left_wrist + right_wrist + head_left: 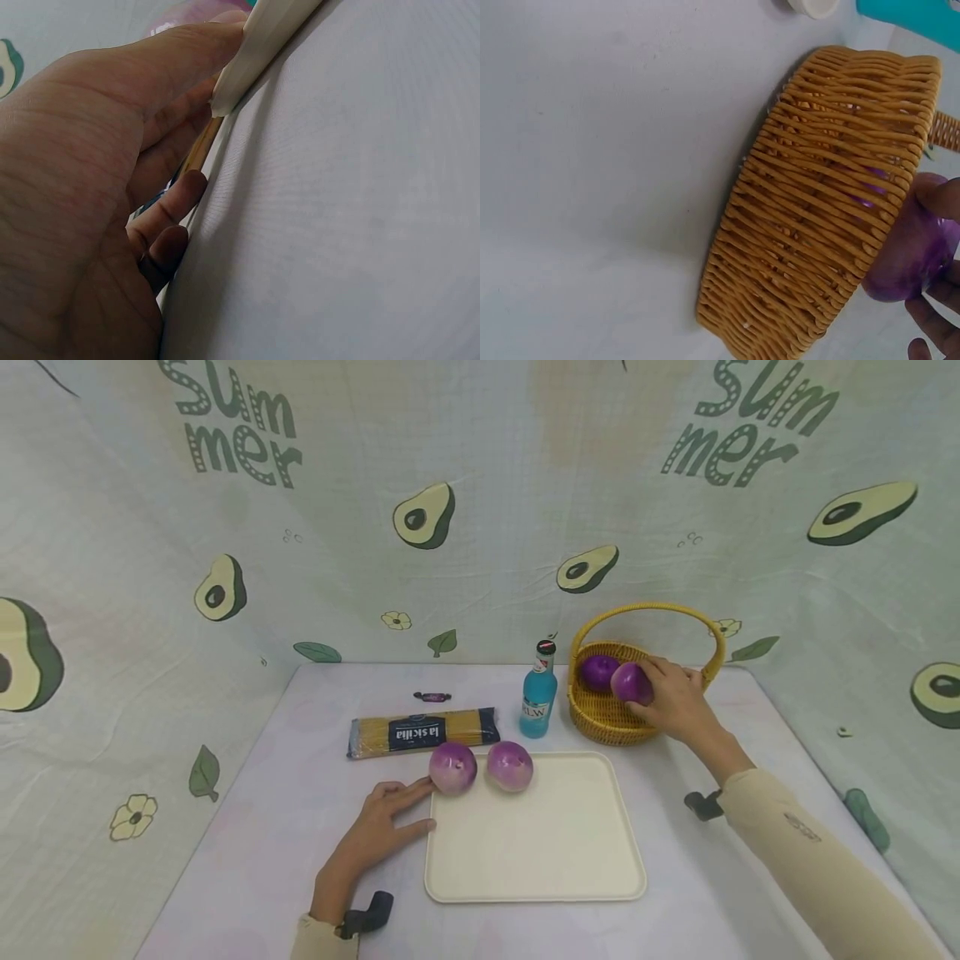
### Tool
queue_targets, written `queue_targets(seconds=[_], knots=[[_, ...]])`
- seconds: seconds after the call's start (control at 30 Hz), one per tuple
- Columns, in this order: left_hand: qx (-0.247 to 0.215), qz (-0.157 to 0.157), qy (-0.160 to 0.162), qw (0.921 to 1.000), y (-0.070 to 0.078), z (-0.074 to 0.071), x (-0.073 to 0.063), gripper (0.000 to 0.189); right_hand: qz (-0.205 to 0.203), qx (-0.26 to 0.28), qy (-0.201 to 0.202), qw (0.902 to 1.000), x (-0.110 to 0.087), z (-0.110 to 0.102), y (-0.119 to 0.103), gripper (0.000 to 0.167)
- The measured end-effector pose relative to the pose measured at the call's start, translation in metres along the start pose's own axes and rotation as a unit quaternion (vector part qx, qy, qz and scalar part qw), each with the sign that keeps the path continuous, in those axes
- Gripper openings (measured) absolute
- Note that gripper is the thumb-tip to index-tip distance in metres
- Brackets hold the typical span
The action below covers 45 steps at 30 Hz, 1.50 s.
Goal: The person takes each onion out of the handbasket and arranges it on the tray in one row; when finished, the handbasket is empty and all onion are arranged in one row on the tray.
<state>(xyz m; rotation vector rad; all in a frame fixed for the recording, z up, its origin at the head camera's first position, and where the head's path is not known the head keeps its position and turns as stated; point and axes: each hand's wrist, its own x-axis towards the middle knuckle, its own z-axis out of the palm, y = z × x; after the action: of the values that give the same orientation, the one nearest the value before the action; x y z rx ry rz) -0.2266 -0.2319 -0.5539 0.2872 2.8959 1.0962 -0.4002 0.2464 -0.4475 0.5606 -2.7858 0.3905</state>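
Observation:
In the head view my right hand [678, 697] grips a dark purple onion [632, 683] over the right part of a yellow wicker basket [611, 731]. The right wrist view has this onion [907, 255] at the basket's rim, with thumb and fingers around it. Another dark purple onion [599, 672] lies inside the basket. My left hand [378, 831] rests at the left edge of a cream tray [547, 843], its thumb touching the rim. Its outstretched fingertips reach a paler purple onion [453, 768] at the tray's back left corner. Beside that one sits a second pale onion [510, 767].
A blue bottle [536, 693] stands upright between tray and basket. Behind the tray lies a pack of spaghetti [423, 732], and a small purple wrapped candy [432, 697] is farther back. The basket's tall handle [651, 607] arches above it. A patterned cloth [495, 510] hangs behind the table.

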Motion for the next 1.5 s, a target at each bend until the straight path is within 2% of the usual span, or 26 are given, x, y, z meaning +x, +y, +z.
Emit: queue_targets(seconds=[0.53,1.13,1.5], knots=[[0.003,-0.001,0.004,1.0,0.001,0.001,-0.001,0.06,-0.022,0.0,0.007,0.9997,-0.008,-0.007,-0.01,0.08],[0.002,0.004,0.002,1.0,0.003,0.0,-0.002,0.061,-0.067,0.015,0.047,0.9965,-0.017,-0.009,-0.022,0.077],[0.005,0.01,0.006,0.9999,0.001,0.0,-0.001,0.062,-0.077,0.008,0.05,0.9958,-0.024,-0.011,-0.032,0.078]])
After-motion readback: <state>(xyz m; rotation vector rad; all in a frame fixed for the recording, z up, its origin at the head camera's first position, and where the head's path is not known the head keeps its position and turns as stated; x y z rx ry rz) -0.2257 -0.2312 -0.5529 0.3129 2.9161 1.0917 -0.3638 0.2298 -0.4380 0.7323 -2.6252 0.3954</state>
